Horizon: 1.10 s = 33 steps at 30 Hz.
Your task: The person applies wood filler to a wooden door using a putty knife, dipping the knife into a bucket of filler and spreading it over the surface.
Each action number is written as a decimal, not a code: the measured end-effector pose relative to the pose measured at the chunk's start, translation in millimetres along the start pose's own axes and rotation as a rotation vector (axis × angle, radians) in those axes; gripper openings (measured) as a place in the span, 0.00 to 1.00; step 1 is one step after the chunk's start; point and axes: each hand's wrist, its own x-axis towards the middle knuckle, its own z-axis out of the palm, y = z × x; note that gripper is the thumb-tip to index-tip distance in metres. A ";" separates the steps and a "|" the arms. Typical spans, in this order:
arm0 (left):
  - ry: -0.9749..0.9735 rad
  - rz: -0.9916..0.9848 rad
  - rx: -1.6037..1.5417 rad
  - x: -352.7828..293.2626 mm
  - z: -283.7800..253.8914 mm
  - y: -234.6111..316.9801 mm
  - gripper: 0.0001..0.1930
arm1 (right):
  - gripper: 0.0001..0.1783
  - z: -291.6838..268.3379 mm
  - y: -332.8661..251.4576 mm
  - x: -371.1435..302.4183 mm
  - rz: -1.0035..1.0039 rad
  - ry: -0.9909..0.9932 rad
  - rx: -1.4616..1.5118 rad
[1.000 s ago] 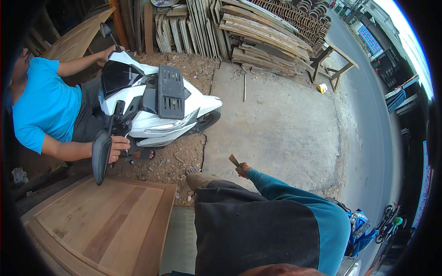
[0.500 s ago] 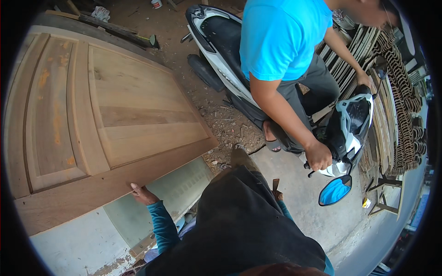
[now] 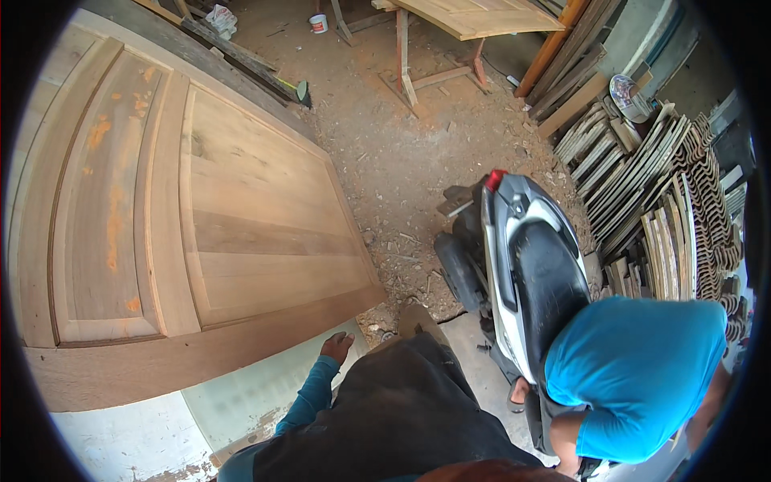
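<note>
My left hand point(image 3: 337, 347) hangs just off the near right part of a large wooden door panel point(image 3: 265, 317). Nothing shows in its loosely parted fingers, and the hand is apart from the panel's edge. A teal sleeve covers that forearm. The panel lies flat, with raised frames and orange-brown patches on its narrow section. Beneath its near edge are a pale greenish sheet point(image 3: 241, 402) and a white surface point(image 3: 120, 438). My right hand is out of the picture.
To my right, a person in a blue shirt point(image 3: 634, 377) sits bent forward on a white and black scooter point(image 3: 550, 265). Wood strips point(image 3: 634, 177) are stacked at the far right. Another wooden panel point(image 3: 474, 16) rests on trestles at the back, near a white bucket point(image 3: 319, 24).
My left hand has come off the panel's edge and moved right. My right hand, earlier holding a flat brown-looking piece, has left view. The scooter and its rider have shifted toward the lower right.
</note>
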 end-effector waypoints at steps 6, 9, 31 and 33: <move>0.113 -0.166 0.269 51.3 -39.9 30.1 0.37 | 0.18 -28.6 -12.2 8.4 0.125 -0.011 -0.011; 0.144 -0.197 0.326 96.4 -39.1 37.7 0.37 | 0.17 -7.5 -35.8 18.1 0.170 0.025 0.040; -0.146 -0.226 0.153 263.8 -58.8 63.8 0.24 | 0.13 -70.1 -654.3 235.7 -0.325 -0.272 0.719; -0.055 -0.336 -0.058 296.1 -76.6 86.3 0.23 | 0.14 -73.3 -723.9 241.2 -0.287 -0.373 0.712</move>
